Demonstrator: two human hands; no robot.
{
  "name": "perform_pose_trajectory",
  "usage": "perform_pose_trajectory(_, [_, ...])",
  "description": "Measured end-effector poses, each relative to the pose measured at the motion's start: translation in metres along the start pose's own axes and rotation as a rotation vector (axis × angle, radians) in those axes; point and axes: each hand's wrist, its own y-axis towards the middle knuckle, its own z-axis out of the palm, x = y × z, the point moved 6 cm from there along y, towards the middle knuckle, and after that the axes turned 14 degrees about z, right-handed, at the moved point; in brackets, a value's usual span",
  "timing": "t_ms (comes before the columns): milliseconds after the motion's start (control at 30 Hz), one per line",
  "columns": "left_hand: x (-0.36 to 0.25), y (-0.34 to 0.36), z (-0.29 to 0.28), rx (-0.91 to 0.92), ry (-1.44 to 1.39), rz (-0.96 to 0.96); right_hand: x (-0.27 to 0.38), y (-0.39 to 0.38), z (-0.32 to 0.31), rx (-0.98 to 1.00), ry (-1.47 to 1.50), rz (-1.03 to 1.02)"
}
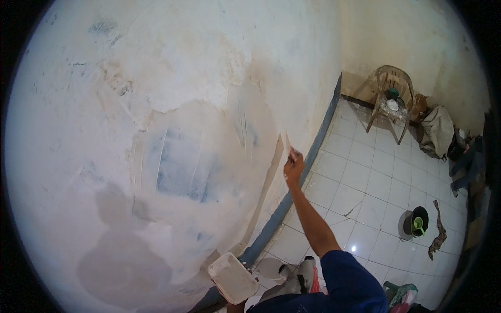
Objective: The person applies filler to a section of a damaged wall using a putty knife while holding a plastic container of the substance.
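My right hand (pixel 294 169) is closed around a thin flat scraper (pixel 287 144), seen nearly edge-on close to the wall. A pale plastic tub (pixel 233 279), shallow and rectangular, is in my left hand low in the picture. Most of that hand is hidden beneath the tub. The whitish wall (pixel 193 68) carries smeared filler, with a patch of blue-grey (pixel 182 167) showing through and vertical scrape lines across it.
A blue skirting strip (pixel 326 122) runs between wall and tiled floor (pixel 360 177). A worn plastic chair (pixel 394 83) holds small items in the far corner, near a pale sack (pixel 439 130). A black bucket (pixel 419 216) with a green dipper (pixel 418 224) stands beside a crumpled rag (pixel 438 235).
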Motion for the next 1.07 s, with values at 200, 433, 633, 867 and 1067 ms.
perform_pose_trajectory(200, [0.017,0.003,0.048,0.057,-0.107,-0.048,0.001,-0.08,0.011,0.16,-0.264,-0.295])
perform_pose_trajectory(433, [0.017,0.001,0.065,0.171,0.506,0.058,0.016,-0.034,-0.008,-0.006,-0.143,-0.136])
perform_pose_trajectory(633, [0.014,0.012,0.024,0.095,-0.103,-0.077,0.007,-0.077,0.014,0.15,-0.156,-0.198])
perform_pose_trajectory(867, [0.014,0.016,0.026,0.05,-0.135,-0.094,-0.02,-0.051,-0.028,0.08,-0.119,-0.112])
perform_pose_trajectory(1067, [0.014,0.013,0.01,0.148,0.033,-0.053,-0.019,-0.034,0.018,0.175,-0.112,-0.255])
